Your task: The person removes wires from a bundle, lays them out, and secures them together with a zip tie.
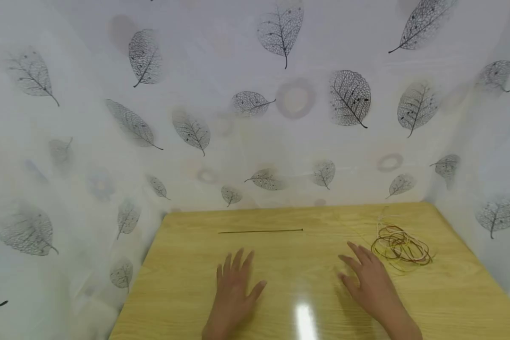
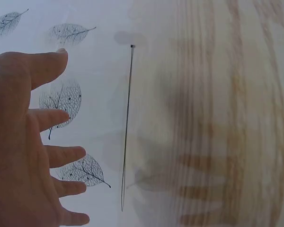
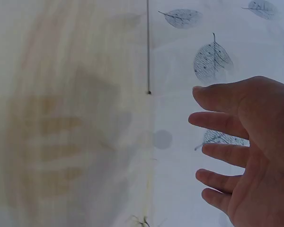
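Note:
A thin dark cable tie (image 1: 260, 231) lies straight across the back part of the wooden table, its small square head (image 2: 132, 46) at the right end. My left hand (image 1: 233, 288) hovers in front of it with fingers spread, holding nothing. To the right, my right hand (image 1: 371, 281) is also bare, fingers apart and slightly bent. Just beyond its knuckles sits a loose tangle of thin cords (image 1: 401, 245) in brown, yellow and white. In the right wrist view the cable tie (image 3: 148, 47) shows past the fingertips.
The light wooden table (image 1: 187, 264) is glossy and reflects a bright light near its front. White sheeting with a leaf print (image 1: 221, 52) rises behind the table and along both sides. A few pale strands stretch left from the tangle.

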{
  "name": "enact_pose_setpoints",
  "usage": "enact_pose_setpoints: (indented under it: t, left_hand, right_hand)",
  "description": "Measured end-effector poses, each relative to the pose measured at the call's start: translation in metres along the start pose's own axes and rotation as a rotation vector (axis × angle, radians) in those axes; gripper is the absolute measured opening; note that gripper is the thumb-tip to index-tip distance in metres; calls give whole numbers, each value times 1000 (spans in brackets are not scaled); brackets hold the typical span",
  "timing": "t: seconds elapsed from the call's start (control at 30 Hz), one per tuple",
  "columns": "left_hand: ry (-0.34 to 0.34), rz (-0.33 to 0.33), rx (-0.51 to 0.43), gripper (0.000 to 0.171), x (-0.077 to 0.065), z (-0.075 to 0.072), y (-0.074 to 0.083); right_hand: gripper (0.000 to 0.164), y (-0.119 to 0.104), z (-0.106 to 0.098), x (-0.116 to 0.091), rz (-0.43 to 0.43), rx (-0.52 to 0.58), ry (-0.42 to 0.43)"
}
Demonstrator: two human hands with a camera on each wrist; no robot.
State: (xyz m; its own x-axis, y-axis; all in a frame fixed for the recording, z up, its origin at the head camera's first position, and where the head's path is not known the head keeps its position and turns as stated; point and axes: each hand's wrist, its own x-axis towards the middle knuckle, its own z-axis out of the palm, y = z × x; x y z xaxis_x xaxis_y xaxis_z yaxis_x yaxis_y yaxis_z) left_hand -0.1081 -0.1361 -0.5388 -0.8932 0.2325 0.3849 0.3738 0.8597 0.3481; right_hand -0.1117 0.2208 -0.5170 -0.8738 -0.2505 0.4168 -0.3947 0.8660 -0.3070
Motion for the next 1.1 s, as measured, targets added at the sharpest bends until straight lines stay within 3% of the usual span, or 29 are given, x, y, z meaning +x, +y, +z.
enact_pose_setpoints:
  t: [0.13,0.2,0.37,0.57,0.83,1.1]
  left_hand:
    - [70,65,-61,66,7,-3,4]
    - [82,71,-92,60,13,-6,7]
    - [-8,42,-139,47,22,-7,13]
    - [-129,40,-147,38,19,3,18]
    - [-144,162,-114,34,35,13,24]
    - [-208,290,-56,28,59,22,39]
  right_hand:
    - [65,20,-12,21,0,9,-4]
    - [63,30,-12,36,-5,11,-18]
    - [56,51,1,65,48,0,-111]
    - [57,67,27,71,111,-59,-201]
    - [59,75,52,84,126,-132,-199]
    - [20,77,63,96,152,-148,-143]
